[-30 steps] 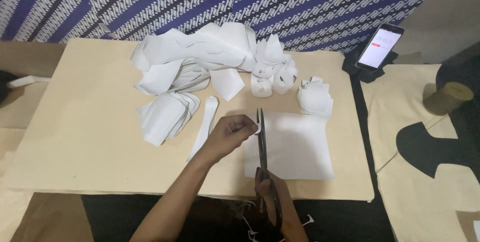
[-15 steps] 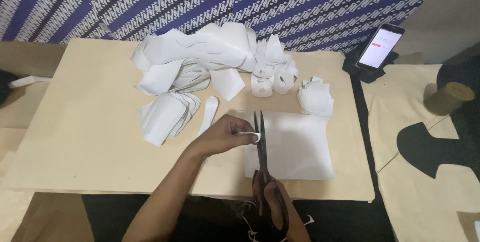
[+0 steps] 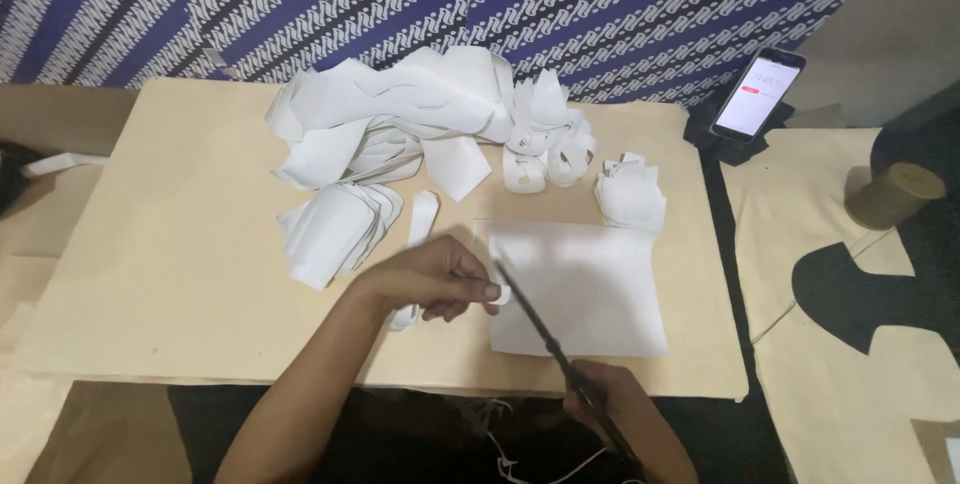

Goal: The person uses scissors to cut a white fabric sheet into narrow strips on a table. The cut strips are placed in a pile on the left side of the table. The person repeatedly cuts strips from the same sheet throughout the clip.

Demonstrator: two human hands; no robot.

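My right hand (image 3: 612,406) grips the handles of dark scissors (image 3: 540,329) at the near edge of the tan board (image 3: 160,274). The blades slant up and left toward my left hand (image 3: 432,279). My left hand pinches a small white cut piece (image 3: 499,293) at the left edge of a white sheet (image 3: 590,289) that lies flat on the board. A narrow white strip (image 3: 420,219) lies just beyond my left hand, partly hidden under it.
A stack of white cut pieces (image 3: 335,229) lies to the left. A heap of white scraps (image 3: 400,109) and curled strips (image 3: 545,149) sits at the back, with a small stack (image 3: 632,194). A phone (image 3: 758,94) leans at the right. A brown roll (image 3: 893,194) stands far right.
The scissors have tilted from nearly upright to a slant, tip to the left. My left hand has moved down toward the sheet's left edge and now holds a small white piece.
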